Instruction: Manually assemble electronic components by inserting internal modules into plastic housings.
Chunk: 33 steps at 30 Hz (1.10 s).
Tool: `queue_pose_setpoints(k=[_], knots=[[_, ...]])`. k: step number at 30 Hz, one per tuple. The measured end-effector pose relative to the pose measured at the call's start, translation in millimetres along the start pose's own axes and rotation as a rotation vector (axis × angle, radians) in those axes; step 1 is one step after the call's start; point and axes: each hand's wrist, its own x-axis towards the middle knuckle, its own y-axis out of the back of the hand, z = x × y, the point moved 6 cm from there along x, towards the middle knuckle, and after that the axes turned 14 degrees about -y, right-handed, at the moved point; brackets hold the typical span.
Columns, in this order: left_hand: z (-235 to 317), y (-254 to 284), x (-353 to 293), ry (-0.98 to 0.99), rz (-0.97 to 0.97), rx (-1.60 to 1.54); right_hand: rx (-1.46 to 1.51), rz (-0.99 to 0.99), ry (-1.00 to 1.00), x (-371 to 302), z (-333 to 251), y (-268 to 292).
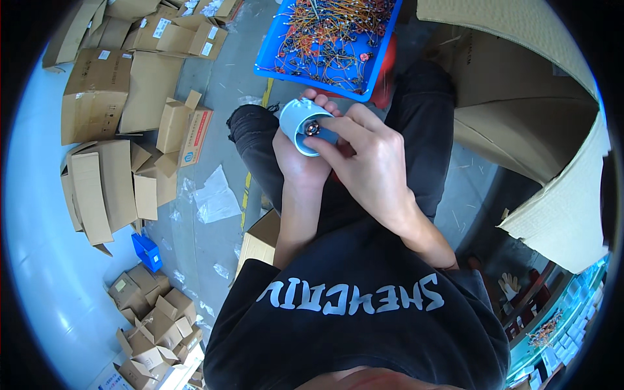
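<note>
My left hand (300, 161) is wrapped around a pale blue cylindrical housing (294, 117), whose open end is tilted toward me. The thumb and fingers of my right hand (376, 159) reach into that opening and pinch a small round dark-and-metallic part (312, 127). How deep the part sits inside is hard to make out. Just beyond my hands, a blue tray (385, 55) holds a tangle of small round parts with orange and red wires (335, 36).
Under the tray shows something red (388, 71). Opened cardboard boxes (97, 91) line the left side, near a small blue bin (147, 252) and a plastic sheet (218, 195) on the floor. A large open carton (520, 130) stands close on my right. A glove (509, 285) shows at lower right.
</note>
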Motion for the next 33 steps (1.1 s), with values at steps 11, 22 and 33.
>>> queue_pose_setpoints(k=[11, 22, 33], knots=[[-4, -14, -6, 0.071, 0.026, 0.099, -0.070, 0.057, 0.150, 3, -6, 9], [-5, -10, -5, 0.112, 0.033, 0.242, -0.099, -0.017, 0.179, 2, 4, 11], [-14, -17, -2, 0.159, -0.070, 0.152, 0.036, 0.133, 0.150, -11, 11, 25]])
